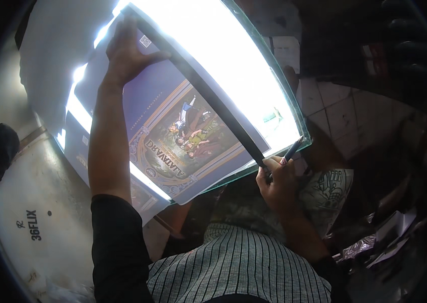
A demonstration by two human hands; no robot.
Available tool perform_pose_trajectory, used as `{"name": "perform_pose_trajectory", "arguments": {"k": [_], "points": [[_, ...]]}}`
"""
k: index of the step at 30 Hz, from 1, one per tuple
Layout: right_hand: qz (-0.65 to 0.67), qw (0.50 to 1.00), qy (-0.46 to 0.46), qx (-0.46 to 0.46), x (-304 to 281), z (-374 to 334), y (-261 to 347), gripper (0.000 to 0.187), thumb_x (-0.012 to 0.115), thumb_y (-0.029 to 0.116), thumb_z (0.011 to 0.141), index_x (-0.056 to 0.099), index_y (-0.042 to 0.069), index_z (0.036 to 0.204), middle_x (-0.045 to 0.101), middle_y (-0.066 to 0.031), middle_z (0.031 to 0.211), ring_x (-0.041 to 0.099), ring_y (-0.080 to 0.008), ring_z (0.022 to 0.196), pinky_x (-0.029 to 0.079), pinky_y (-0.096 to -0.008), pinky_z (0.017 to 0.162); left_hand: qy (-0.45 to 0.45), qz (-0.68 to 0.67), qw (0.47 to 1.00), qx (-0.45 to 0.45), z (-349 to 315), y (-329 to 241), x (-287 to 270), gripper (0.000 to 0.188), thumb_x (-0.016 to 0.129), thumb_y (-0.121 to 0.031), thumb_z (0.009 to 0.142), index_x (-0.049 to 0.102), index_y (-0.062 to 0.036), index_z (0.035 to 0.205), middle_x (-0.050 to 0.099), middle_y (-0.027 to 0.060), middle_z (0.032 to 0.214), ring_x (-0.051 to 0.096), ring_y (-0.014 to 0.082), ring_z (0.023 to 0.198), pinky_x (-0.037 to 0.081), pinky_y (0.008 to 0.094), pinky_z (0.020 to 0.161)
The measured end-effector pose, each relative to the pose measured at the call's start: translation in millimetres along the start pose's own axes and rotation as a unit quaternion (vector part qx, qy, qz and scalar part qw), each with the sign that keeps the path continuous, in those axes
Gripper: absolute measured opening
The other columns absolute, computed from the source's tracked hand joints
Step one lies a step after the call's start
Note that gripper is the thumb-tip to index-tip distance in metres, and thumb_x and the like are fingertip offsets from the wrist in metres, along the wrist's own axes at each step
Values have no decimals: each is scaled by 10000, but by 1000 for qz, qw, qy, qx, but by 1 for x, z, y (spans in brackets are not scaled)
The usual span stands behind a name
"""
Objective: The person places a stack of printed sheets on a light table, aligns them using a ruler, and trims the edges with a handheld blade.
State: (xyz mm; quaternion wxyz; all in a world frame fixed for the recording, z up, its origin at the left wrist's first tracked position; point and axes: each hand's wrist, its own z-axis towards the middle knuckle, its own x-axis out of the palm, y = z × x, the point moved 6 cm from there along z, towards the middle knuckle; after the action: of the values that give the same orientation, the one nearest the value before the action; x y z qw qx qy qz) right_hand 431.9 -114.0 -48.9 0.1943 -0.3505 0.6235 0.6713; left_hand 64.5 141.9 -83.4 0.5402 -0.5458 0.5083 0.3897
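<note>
A printed purple sheet [147, 108] with a framed picture of cartoon figures lies on a brightly lit glass panel [243, 65]. Across the sheet, slanting from upper left to lower right, runs a long black straightedge [218, 108]. My left hand [127, 55] rests on the sheet with its fingers spread, the thumb reaching the straightedge near its upper part. At the other end, my right hand [277, 182] is closed, its fingertips at the tip of the straightedge. A dark, slim pen [291, 150] sticks up from between its fingers, point away from me.
More printed sheets [84, 146] lie under my left forearm. To the left stands a pale, worn surface [31, 197] with a dark object [1, 151] on it. The panel's greenish glass edge [279, 76] borders the right side, above a tiled floor [337, 108]. Crumpled clear plastic [357, 247] lies lower right.
</note>
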Motion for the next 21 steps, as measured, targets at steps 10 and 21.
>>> {"name": "perform_pose_trajectory", "arguments": {"k": [10, 21], "points": [[11, 999, -26, 18, 0, 4, -3, 391, 778, 19, 774, 593, 69, 1115, 653, -108, 1010, 596, -305, 838, 500, -432, 736, -81, 17, 996, 44, -4, 5, 4, 1370, 783, -763, 619, 154, -59, 1612, 165, 187, 1679, 83, 348, 1565, 62, 515, 1241], [31, 998, -23, 48, 2, 1, -9, 407, 796, -8, 763, 602, 30, 1119, 648, -159, 1058, 629, -342, 972, 533, -437, 835, -86, 21, 995, 50, -2, 8, 6, 1357, 757, -784, 630, 155, -69, 1614, 161, 193, 1678, 86, 345, 1565, 69, 527, 1237]]}}
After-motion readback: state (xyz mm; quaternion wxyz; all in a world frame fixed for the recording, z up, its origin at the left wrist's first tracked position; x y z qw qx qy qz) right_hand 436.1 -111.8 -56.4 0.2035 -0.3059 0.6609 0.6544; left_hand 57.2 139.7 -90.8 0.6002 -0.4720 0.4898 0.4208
